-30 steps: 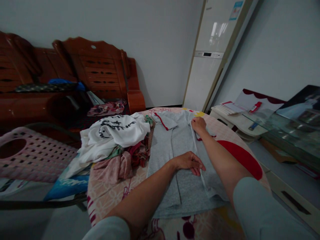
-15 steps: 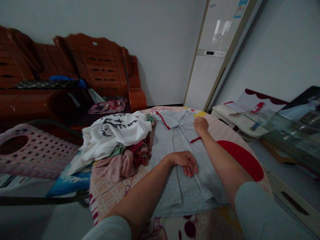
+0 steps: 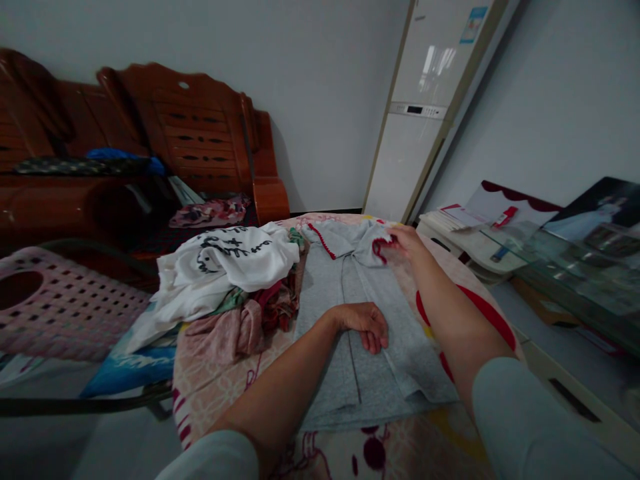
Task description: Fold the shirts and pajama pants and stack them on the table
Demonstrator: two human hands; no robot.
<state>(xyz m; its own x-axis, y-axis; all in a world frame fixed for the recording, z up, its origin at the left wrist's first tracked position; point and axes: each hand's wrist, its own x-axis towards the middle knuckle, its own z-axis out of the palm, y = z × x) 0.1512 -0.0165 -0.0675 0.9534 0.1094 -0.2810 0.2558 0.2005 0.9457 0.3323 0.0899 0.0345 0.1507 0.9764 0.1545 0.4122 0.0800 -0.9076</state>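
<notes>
A light grey shirt (image 3: 325, 293) with red-trimmed sleeve ends lies front down or folded on the round table; I cannot tell which. One sleeve, with its red trim (image 3: 334, 248), is laid across the upper part. My right hand (image 3: 404, 241) is closed on the other sleeve (image 3: 376, 250) at its red-trimmed end, bunching it near the shirt's top right. Lower down, my left hand (image 3: 364, 325) rests on the middle of the shirt with its fingers curled together, beside a long fold; nothing shows in its grasp.
Left of the shirt is a heap of clothes with a white printed top (image 3: 235, 257) and a pink garment (image 3: 230, 330). A pink woven chair (image 3: 75, 300) stands at left, wooden seats (image 3: 185, 133) behind. A glass-topped cabinet (image 3: 560, 260) flanks the table (image 3: 220, 393) at right.
My right hand has drawn the sleeve's red-trimmed end up and inward, so the shirt's right side lies folded narrower. My left hand stays on the shirt. The view has shifted slightly.
</notes>
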